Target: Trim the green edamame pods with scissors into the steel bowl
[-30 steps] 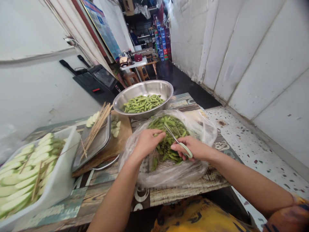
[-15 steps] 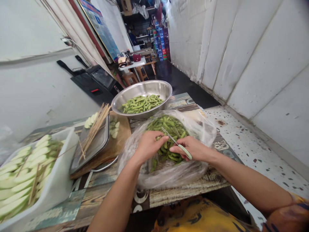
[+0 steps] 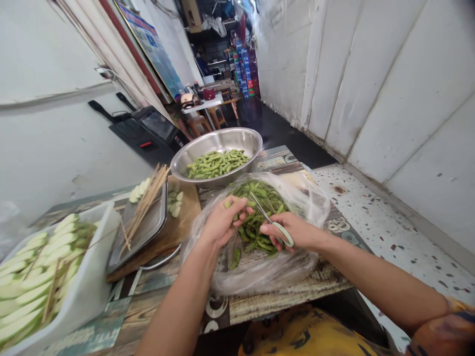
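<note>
My right hand [image 3: 287,231] grips a pair of scissors [image 3: 282,233] by its pale green handles, with the blades pointing up and left. In my left hand [image 3: 226,217] a green soybean pod [image 3: 236,216] is pinched between the fingers, close to the scissor tips. Below both hands a heap of soybean pods [image 3: 260,237] lies in an opened clear plastic bag [image 3: 245,279] on the table. Behind the bag stands a steel bowl [image 3: 178,165] holding more green pods [image 3: 217,164].
On the left, a white bin [image 3: 100,247] holds sliced pale green vegetables and skewers. A metal tray [image 3: 158,217] with bamboo sticks [image 3: 146,200] rests on a wooden board [image 3: 191,207]. The table [image 3: 148,306] ends at the right, above a speckled floor [image 3: 356,202].
My left hand has turned, its fingers now more curled upward around the pod. The scissor blades look slightly further apart. The view has shifted a little.
</note>
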`<action>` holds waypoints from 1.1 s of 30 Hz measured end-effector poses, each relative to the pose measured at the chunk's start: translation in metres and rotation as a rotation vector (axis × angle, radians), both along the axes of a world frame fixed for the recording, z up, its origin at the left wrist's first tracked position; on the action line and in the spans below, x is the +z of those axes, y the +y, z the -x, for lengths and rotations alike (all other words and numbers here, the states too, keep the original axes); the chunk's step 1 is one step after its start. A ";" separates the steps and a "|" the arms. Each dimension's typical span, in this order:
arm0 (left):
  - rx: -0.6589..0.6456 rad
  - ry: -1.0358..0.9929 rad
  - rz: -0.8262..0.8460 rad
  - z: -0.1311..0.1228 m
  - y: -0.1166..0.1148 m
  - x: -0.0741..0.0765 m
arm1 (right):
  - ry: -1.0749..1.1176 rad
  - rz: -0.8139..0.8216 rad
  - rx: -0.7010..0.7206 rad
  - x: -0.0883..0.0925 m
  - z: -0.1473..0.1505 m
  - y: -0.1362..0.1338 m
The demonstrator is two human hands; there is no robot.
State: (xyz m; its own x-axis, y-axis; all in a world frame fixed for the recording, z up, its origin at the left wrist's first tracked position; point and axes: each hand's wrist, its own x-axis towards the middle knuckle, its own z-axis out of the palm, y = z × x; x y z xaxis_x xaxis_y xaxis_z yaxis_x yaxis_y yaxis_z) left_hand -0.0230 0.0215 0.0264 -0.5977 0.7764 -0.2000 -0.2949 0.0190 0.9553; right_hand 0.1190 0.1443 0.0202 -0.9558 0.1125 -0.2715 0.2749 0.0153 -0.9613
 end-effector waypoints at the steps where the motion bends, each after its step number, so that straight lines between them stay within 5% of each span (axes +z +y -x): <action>1: 0.002 -0.012 -0.011 -0.001 0.000 0.000 | -0.003 0.000 -0.006 0.001 0.000 0.000; 16: -0.010 -0.044 0.035 -0.007 0.003 -0.003 | -0.030 -0.025 -0.111 -0.013 0.004 -0.001; 20: 0.110 -0.145 -0.072 0.002 0.001 0.004 | -0.052 0.044 -0.137 -0.014 0.006 0.000; 24: 0.314 -0.467 -0.198 0.014 -0.008 0.017 | -0.015 0.082 -0.162 -0.015 0.007 -0.001; 27: 0.332 -0.621 -0.209 0.019 -0.017 0.031 | 0.018 0.109 -0.170 -0.017 0.007 -0.002; 30: 0.350 -0.558 -0.236 0.034 -0.011 0.054 | 0.053 0.131 -0.187 -0.017 0.007 -0.003; 33: 0.562 -0.301 -0.272 0.070 0.017 0.086 | 0.071 0.145 -0.197 -0.014 0.006 -0.002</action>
